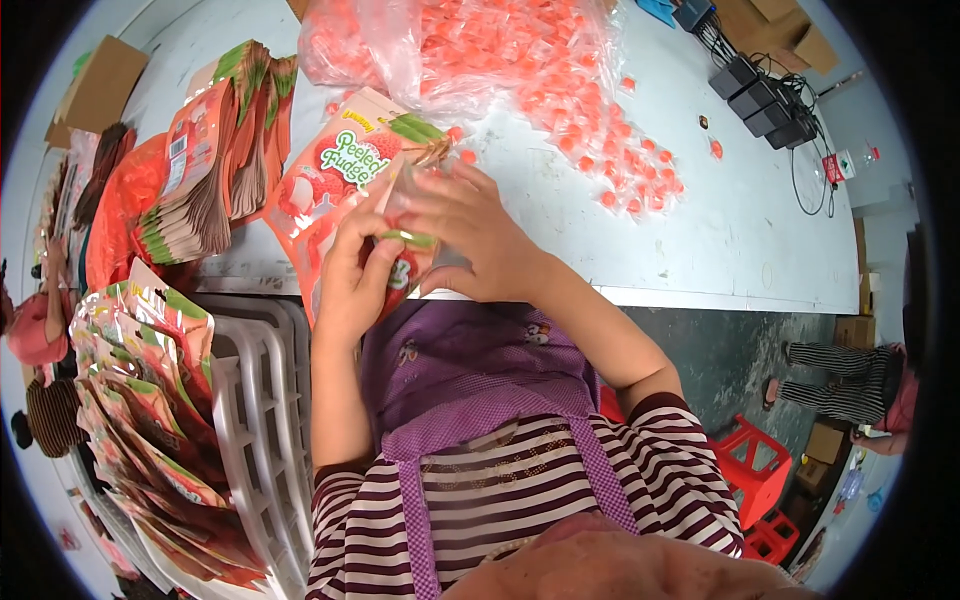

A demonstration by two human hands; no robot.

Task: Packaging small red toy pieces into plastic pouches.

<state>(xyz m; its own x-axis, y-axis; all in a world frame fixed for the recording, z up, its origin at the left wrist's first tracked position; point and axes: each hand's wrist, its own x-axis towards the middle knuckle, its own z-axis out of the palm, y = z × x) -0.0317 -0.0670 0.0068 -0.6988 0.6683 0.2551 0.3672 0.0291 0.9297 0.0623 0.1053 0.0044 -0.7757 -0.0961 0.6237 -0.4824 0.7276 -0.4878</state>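
Note:
A small shiny pouch point(402, 272) in red and green is held upright at the table's near edge. My left hand point(358, 270) is closed around its left side, thumb across the front. Over the pouch's top right my right hand point(485, 240) has its fingers stretched out and its thumb apart; the fingertips are blurred by motion. Beneath my hands lie more flat, printed pouches point(318, 190) with pictures of red fruit. Beyond them, red candies in clear wrappers point(580, 125) spill from a large clear plastic bag point(385, 45).
Bundles of flat pouches point(205, 150) stand at the left beside a red plastic bag point(125, 205). Below, a grey crate point(250, 400) adjoins a pile of filled-looking pouches point(150, 400). Black power adapters point(765, 105) with cables are at the far right. Red stools point(750, 470) stand on the floor.

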